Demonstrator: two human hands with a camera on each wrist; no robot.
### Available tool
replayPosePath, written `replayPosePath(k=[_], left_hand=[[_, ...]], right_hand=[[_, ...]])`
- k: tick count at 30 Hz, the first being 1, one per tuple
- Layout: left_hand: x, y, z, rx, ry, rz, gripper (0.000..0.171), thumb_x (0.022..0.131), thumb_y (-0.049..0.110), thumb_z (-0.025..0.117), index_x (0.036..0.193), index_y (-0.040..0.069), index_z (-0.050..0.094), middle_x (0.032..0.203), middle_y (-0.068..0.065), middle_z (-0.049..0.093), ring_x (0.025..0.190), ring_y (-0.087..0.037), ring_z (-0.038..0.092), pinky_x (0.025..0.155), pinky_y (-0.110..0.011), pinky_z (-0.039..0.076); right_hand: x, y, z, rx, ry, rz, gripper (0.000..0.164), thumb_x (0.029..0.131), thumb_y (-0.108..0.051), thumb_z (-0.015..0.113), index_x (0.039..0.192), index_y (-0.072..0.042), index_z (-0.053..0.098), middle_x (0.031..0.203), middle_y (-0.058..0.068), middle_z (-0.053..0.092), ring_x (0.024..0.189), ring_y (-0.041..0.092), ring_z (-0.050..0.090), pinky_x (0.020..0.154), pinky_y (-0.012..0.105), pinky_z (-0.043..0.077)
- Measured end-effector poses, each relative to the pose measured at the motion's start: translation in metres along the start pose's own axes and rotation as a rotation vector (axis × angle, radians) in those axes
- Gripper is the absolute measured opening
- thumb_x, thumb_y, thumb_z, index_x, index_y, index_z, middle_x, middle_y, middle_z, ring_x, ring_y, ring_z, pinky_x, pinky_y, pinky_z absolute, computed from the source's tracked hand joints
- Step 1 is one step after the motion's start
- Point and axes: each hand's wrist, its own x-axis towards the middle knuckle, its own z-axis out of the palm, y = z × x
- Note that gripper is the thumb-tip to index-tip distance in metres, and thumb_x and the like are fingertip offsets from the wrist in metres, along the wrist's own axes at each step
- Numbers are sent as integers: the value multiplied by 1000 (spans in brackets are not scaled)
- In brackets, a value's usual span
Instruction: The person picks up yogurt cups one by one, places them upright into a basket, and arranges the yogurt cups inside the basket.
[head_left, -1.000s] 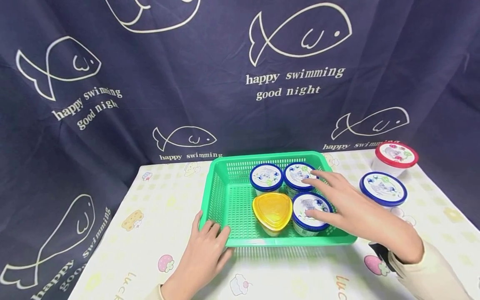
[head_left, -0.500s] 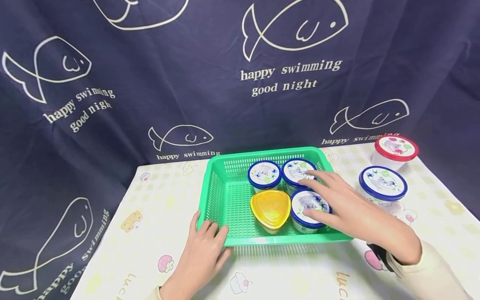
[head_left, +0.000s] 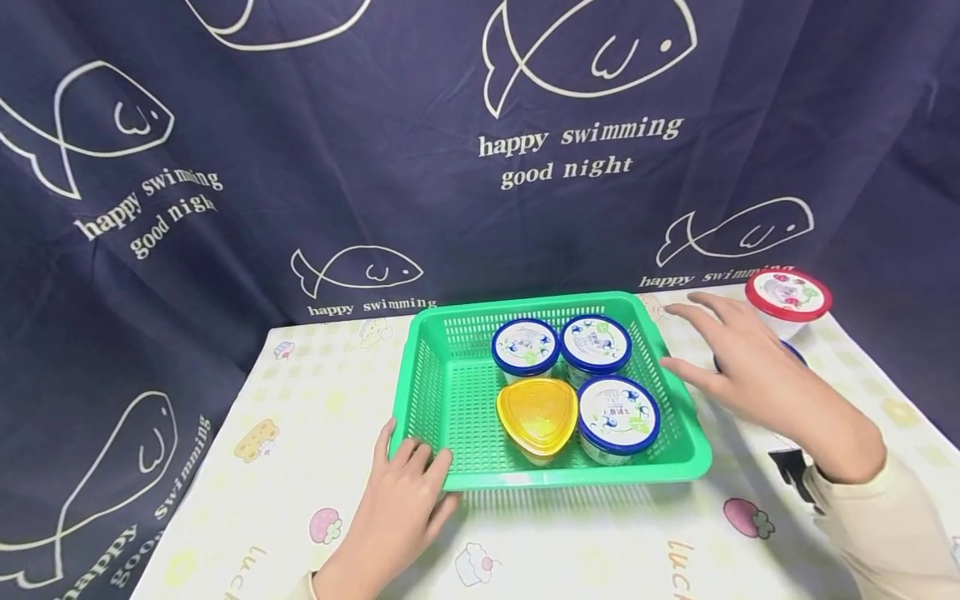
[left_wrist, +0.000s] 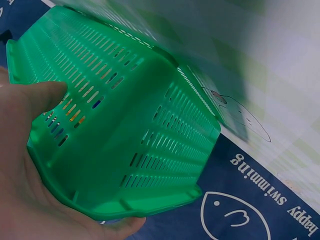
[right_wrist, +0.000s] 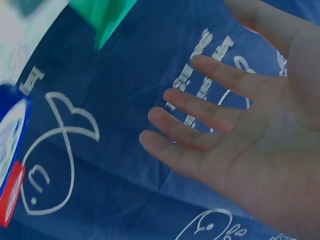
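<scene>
A green plastic basket [head_left: 480, 481] holds three tubs with blue-rimmed white lids: a back left tub [head_left: 526, 345], a back right tub [head_left: 596, 342] and a front right tub [head_left: 618, 414]. A cup with a yellow rounded-triangle lid [head_left: 537, 417] stands beside them. My left hand [head_left: 401, 500] grips the basket's front left corner, fingers over the rim and thumb against the slotted outer wall, as the left wrist view shows. My right hand [head_left: 765, 367], fingers spread and holding nothing, is past the basket's right rim. It mostly covers another blue-lidded tub [head_left: 793, 352] in the head view.
A tub with a red-rimmed lid [head_left: 789, 297] stands at the back right of the table, behind my right hand. A pale patterned cloth [head_left: 300, 433] covers the table. Behind it hangs a dark blue curtain [head_left: 450, 208] with fish drawings.
My right hand has moved right, from over the tubs in the basket to outside its right rim. My left hand stays on the basket corner. The head view has shifted slightly.
</scene>
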Motion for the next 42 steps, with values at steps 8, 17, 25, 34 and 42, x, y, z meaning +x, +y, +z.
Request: replayPosePath(k=[8,17,25,34,42], left_hand=[[-1,0,0,3,3,6,29,80,28,73,101,12,62,84,-3,60,92,-29,56,110,-67,20],[-1,-1,0,3,10,0,32,78,27,76,102,11,63,85,-4,61,92,-28,56,110,-68,20],[-1,-1,0,-1,-3,-6,31,80,29,74,103,11,63,86,-4,62,93,-28,56,111,-67,18],[-1,-1,1,4,9,-2,32,80,31,73,103,11,63,85,-4,61,93,-29,56,111,-67,18],[-1,-1,2,5,10,-2,31,81,31,72,103,11,62,85,-4,60,92,-28,55,112,-66,17]], right_hand=[[-1,34,-4,-38,27,48,67,79,-22,81,132,5,52,128,31,50,117,53,43,98,67,30],[-2,61,-9,-116,-28,152,63,83,-25,77,132,5,52,128,34,48,116,56,44,90,74,35],[-2,78,-3,-132,-154,199,63,88,-34,73,130,9,52,125,38,51,114,57,46,89,75,37],[-7,91,1,-88,-283,258,71,88,-34,74,133,12,45,126,44,49,116,61,44,95,74,34],[-7,97,9,-84,-297,263,76,82,-36,79,131,13,46,124,44,49,115,59,45,94,75,35]])
